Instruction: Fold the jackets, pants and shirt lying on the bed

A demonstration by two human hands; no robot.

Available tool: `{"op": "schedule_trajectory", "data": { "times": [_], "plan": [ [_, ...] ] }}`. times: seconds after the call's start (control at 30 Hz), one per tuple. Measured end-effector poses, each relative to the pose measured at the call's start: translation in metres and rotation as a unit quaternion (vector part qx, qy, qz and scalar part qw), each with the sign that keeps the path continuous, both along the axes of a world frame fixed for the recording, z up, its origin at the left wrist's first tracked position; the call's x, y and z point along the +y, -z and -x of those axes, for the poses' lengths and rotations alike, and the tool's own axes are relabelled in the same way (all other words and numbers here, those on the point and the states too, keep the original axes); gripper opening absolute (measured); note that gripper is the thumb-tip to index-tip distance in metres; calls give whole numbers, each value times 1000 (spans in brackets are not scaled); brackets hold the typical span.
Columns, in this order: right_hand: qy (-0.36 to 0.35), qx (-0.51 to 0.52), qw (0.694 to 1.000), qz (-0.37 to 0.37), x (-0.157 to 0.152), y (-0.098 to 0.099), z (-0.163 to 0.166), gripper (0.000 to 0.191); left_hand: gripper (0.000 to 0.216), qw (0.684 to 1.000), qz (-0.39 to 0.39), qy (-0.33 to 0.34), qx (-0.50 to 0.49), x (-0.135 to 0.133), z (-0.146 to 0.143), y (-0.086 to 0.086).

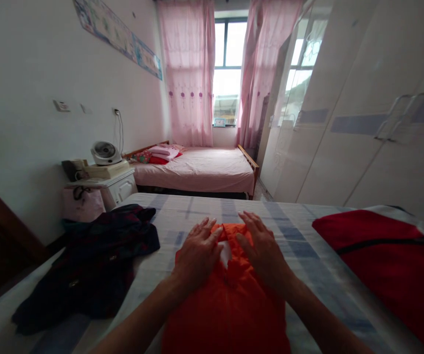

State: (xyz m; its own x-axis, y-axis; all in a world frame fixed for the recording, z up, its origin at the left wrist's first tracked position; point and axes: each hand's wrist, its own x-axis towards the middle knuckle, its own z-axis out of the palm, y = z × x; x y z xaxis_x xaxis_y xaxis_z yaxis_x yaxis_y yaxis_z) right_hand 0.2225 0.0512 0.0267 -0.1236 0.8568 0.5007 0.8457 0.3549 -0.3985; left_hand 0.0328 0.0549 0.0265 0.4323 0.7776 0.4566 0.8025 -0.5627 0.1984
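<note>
An orange jacket (227,309) lies folded on the bed right in front of me, its collar end pointing away. A small white patch shows at the neck opening. My left hand (199,250) rests flat on the upper left of the jacket, fingers stretched out. On the upper right side lies my right hand (261,248), its fingers spread, the tips reaching the collar edge. Neither hand grips the fabric. Left of the jacket is a dark patterned garment (97,265), crumpled. To the right sits a red garment or cloth (385,265) with a black strap across it.
The near bed has a blue and white striped sheet (293,231). Beyond it stands a second bed (212,169) with pink bedding. A white nightstand (121,184) carrying a small fan (106,152) is at the left wall. White wardrobes (363,162) line the right side.
</note>
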Motion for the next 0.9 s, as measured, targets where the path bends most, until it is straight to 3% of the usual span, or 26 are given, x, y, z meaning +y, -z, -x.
{"op": "schedule_trajectory", "data": {
  "times": [0.13,0.23,0.9],
  "plan": [
    [2,-83,987,134,13,36,12,51,49,993,110,-37,37,13,-8,41],
    [-4,-80,976,204,25,59,7,55,50,988,139,-51,35,20,-8,57],
    [-8,-67,982,174,23,61,5,52,48,989,136,-42,26,21,-6,57]
  ]
}}
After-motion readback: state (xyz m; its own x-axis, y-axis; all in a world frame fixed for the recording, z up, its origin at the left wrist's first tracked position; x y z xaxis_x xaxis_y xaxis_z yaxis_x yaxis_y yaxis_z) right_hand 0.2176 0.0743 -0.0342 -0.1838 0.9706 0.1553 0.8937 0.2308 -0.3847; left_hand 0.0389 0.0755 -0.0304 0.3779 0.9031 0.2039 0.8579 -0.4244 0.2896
